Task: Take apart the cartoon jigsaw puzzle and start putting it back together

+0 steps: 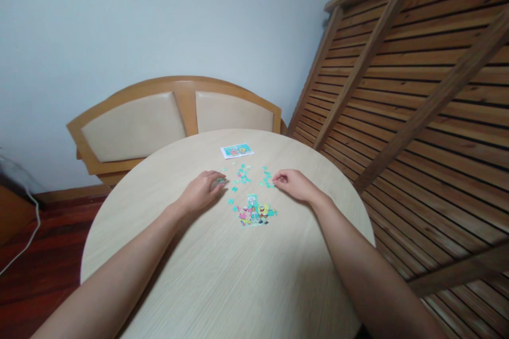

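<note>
A partly joined cartoon jigsaw [254,214] lies near the middle of the round pale wooden table [222,286]. Several loose teal puzzle pieces [243,174] are scattered just beyond it. My left hand [203,190] rests on the table to the left of the pieces, fingers curled and pinching a small teal piece at its fingertips. My right hand [293,185] lies to the right, fingers drawn together in a pinch at the edge of another cluster of pieces [267,180]. A small picture card [237,150] lies further back on the table.
A wooden bench with two cream cushions [175,116] stands behind the table against the pale wall. A slatted wooden frame [417,95] leans along the right side. Dark red floor and a white cable [27,238] show at the left.
</note>
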{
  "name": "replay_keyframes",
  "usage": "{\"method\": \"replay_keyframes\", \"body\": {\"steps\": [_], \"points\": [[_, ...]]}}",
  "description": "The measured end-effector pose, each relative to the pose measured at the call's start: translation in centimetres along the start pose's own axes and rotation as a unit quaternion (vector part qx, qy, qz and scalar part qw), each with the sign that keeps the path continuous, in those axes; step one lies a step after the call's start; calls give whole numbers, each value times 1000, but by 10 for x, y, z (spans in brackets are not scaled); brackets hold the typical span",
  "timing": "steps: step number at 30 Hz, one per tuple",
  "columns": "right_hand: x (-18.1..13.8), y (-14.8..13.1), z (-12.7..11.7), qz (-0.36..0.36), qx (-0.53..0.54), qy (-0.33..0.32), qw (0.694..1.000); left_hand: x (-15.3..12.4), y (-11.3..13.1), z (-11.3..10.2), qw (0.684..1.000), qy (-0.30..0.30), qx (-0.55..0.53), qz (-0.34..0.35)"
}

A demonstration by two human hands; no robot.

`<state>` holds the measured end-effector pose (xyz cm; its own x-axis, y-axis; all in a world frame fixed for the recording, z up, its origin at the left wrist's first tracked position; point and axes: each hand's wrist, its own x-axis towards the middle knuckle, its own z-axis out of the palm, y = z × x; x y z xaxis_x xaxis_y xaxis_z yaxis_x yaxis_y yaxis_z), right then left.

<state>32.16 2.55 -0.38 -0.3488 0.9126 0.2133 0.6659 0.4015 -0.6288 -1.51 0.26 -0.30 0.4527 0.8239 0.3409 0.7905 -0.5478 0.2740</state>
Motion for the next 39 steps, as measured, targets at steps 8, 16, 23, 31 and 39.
{"method": "replay_keyframes", "body": {"steps": [8, 16, 23, 31, 39], "points": [[2, -3, 7, 11, -39, 5, 999, 20, 15, 33, 997, -68, 28, 27], [-2, -17, 8, 6, -49, -19, 999, 18, 13, 27, 995, -45, 82, 18], [-3, -21, 10, -7, -37, -31, 999, 5, 4, 10, 994, -39, 97, 19], [-6, -30, 9, -12, -41, -39, 998, 5, -3, 0, 995, -76, 13, 62], [-6, -37, 14, -18, -53, -56, 997, 6, 1, 1, 984, -91, -153, -1]]}}
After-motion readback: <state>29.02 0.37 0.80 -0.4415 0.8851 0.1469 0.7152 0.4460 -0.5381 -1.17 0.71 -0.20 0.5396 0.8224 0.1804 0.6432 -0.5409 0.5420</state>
